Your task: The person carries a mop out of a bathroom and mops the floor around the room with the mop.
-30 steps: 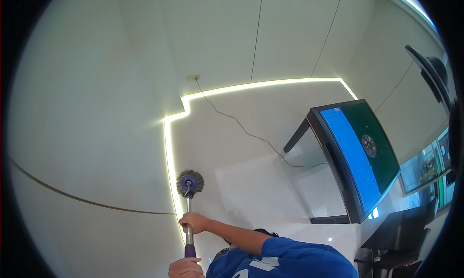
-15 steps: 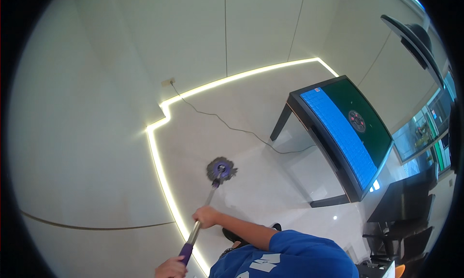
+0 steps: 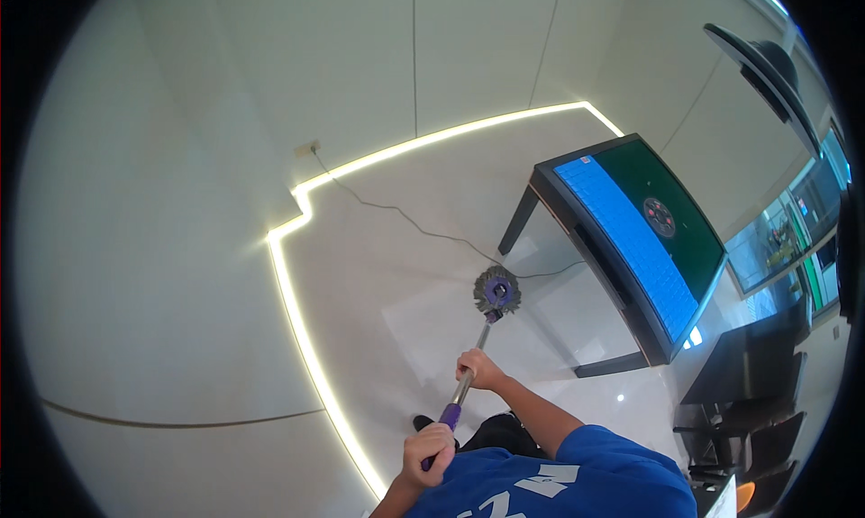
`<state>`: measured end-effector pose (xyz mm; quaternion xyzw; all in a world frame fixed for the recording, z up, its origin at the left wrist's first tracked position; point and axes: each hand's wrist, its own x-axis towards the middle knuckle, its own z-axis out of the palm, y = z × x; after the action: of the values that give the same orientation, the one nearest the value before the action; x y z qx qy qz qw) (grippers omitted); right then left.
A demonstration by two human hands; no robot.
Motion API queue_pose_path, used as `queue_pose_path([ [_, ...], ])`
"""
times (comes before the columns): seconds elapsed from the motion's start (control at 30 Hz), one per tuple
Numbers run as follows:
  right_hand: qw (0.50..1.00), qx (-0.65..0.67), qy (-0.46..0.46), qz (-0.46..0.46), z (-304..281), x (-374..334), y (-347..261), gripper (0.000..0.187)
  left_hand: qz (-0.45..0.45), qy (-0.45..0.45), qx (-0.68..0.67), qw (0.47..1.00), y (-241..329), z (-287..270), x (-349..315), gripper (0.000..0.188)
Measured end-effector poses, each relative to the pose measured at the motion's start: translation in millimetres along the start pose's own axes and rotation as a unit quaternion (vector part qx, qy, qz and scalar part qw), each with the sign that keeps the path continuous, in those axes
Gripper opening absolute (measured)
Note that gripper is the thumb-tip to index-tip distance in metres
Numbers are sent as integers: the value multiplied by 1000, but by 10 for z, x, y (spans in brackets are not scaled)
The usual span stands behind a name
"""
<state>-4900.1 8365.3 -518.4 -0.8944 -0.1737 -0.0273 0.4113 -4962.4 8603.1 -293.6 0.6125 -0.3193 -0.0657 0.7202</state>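
Note:
A mop (image 3: pixel 498 291) with a round grey fringed head and a purple centre rests on the light glossy floor. Its head lies beside a thin cord, close to a dark table leg. The silver pole slants back toward my body. My left hand (image 3: pixel 428 453) is wrapped round the purple grip at the upper end of the pole. Farther down, my right hand (image 3: pixel 480 370) is closed round the bare metal part, with the arm reaching out from a blue sleeve.
A black-framed table (image 3: pixel 622 288) with a lit blue-and-green screen top stands at the right. The cord (image 3: pixel 423 232) runs from a wall outlet (image 3: pixel 307 149) across the floor toward it. A glowing light strip (image 3: pixel 293 311) edges the walls. Dark chairs (image 3: pixel 775 450) stand at lower right.
The mop head has slid right and slightly away, from open floor to beside the cord near the table leg. Both hands moved right with the pole, keeping their hold.

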Motion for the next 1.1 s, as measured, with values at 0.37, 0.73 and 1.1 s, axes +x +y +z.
queue_pose_path([
  [0.37, 989, 131, -48, -41, 376, 78, -1502, 26, 88, -184, 86, 975, 1586, -387, 182, 24],
  [0.73, 944, 228, -174, -162, 960, 263, -2155, 27, 133, -148, 85, 976, 1851, -344, -227, 19],
  [1.1, 897, 300, -234, -224, 987, -112, -2124, 26, 64, -8, 200, 978, 1909, 589, -131, 24],
])
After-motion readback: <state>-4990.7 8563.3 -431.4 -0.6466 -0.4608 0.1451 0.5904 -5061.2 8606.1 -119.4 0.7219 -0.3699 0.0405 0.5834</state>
